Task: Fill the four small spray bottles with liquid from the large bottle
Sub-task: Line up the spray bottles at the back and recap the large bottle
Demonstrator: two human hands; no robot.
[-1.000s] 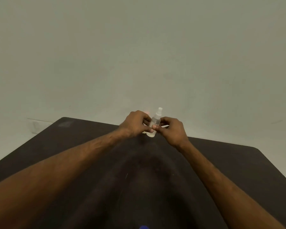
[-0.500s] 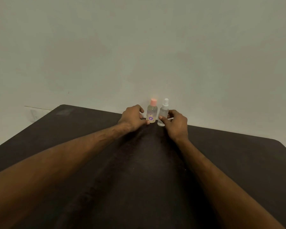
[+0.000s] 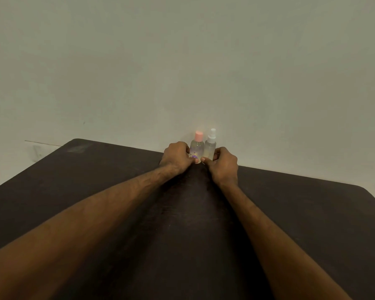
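Left hand (image 3: 178, 158): fingers curled round the lower part of the pink-capped bottle (image 3: 197, 148), thumb across its base at the front.
Right hand (image 3: 222, 164): fingers curled round the foot of the spray bottle (image 3: 210, 146), thumb tip at the front of the base, almost meeting the left thumb.
Bottle positions: both upright, side by side and touching or nearly so, at the far edge of the tabletop (image 3: 312, 213) about midway along it, close against the wall (image 3: 182, 61). The pink-capped one stands to the left, the spray bottle to the right, each rising above the hand that holds it.
Change from a second ago: the spray bottle was then tilted and gripped between both hands, with the pink-capped bottle hidden behind them. Now it stands upright, one hand to each bottle. Since half a second ago, little difference; the thumbs have drawn closer.
Pink-capped bottle: clear body, purple flower print low down, cap on. Contents look clear; level cannot be told.
Spray bottle: clear body, white sprayer fitted, pale liquid inside; level uncertain.
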